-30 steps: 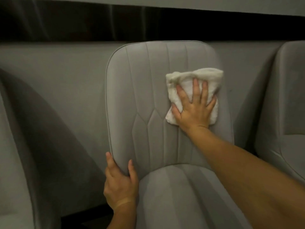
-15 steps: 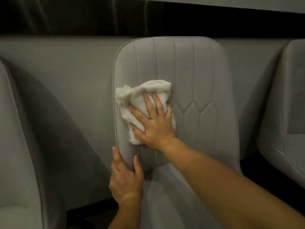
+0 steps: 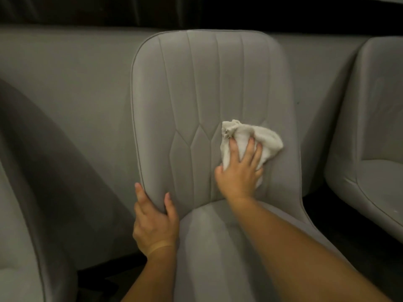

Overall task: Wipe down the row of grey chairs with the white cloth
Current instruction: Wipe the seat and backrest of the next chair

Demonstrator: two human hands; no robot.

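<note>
White cloth (image 3: 250, 141) under right hand (image 3: 239, 173), against chair backrest (image 3: 207, 94)

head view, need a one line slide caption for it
Right hand presses a white cloth on the grey chair backrest while the left hand grips its edge.

No legible text, label, brand mark, number or sign is presented on any visible surface.
</note>
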